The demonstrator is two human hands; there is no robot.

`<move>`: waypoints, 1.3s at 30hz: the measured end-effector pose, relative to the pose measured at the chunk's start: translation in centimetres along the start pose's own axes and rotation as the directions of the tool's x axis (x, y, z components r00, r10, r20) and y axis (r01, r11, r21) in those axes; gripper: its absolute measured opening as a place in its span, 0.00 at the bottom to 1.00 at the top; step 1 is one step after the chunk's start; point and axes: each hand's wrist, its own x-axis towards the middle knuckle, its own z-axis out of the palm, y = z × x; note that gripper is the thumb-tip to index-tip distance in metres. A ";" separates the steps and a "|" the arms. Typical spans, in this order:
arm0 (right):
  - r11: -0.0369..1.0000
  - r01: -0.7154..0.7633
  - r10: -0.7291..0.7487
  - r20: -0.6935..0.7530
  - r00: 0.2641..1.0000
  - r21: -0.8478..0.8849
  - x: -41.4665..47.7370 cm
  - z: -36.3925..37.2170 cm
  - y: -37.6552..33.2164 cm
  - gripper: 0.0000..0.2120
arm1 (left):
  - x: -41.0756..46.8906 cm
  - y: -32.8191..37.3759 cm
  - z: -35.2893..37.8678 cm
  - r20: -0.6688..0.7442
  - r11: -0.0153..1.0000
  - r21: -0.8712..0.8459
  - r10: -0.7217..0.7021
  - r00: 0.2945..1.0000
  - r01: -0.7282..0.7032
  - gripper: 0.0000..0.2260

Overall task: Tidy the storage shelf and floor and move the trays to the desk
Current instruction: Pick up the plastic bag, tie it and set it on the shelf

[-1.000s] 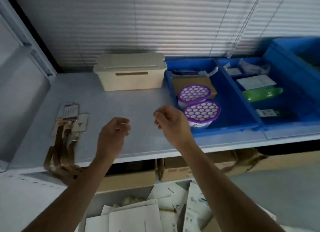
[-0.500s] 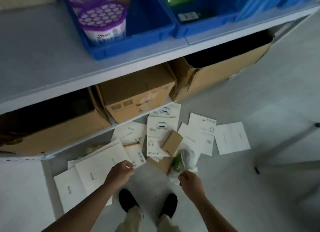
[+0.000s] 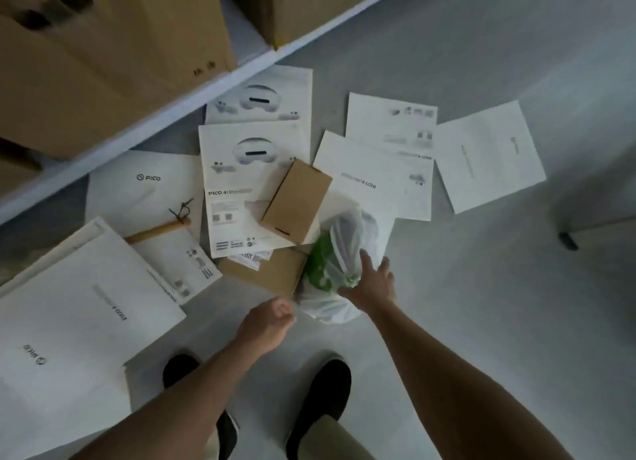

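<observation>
A white plastic bag (image 3: 339, 263) with something green inside lies on the grey floor in front of my feet. My right hand (image 3: 373, 282) reaches down onto its right side, with spread fingers touching the plastic. My left hand (image 3: 270, 323) hovers just left of the bag, loosely curled and holding nothing. Several white printed packaging sheets (image 3: 241, 184) are scattered over the floor around the bag. A small brown cardboard box (image 3: 296, 201) lies tilted on them, and a flat brown card (image 3: 265, 270) lies under their edge.
The white bottom shelf rail (image 3: 172, 112) runs diagonally across the upper left, with large cardboard boxes (image 3: 103, 46) on it. A wooden stick with string (image 3: 158, 230) lies on the sheets. My black shoes (image 3: 320, 390) stand below. A dark chair foot (image 3: 568, 241) is at the right.
My view has dropped from the shelf top with the blue trays down to the floor. Both hands came down, and my right hand now touches the white bag.
</observation>
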 end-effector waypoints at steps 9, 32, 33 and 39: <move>0.914 -0.027 0.055 -0.057 0.997 0.404 -0.4 -0.3 0.3 0.09 | -2.1 -2.0 -0.4 -0.010 0.993 -0.051 -0.106 0.994 0.105 0.08; 0.514 0.650 -0.766 -0.042 0.642 0.560 -66.7 -36.9 -27.8 0.07 | -58.3 4.8 -27.3 -0.110 0.040 -0.992 0.240 0.964 -0.123 0.26; 0.481 0.669 -0.791 -0.048 0.609 0.566 -68.6 -37.3 -29.6 0.06 | -60.0 4.2 -28.6 -0.148 -0.003 -0.988 0.294 0.944 -0.154 0.27; 0.359 0.755 -0.897 -0.022 0.442 0.549 -77.0 -37.9 -40.9 0.07 | -65.8 -0.4 -35.9 -0.435 -0.047 -0.897 0.272 0.858 -0.439 0.46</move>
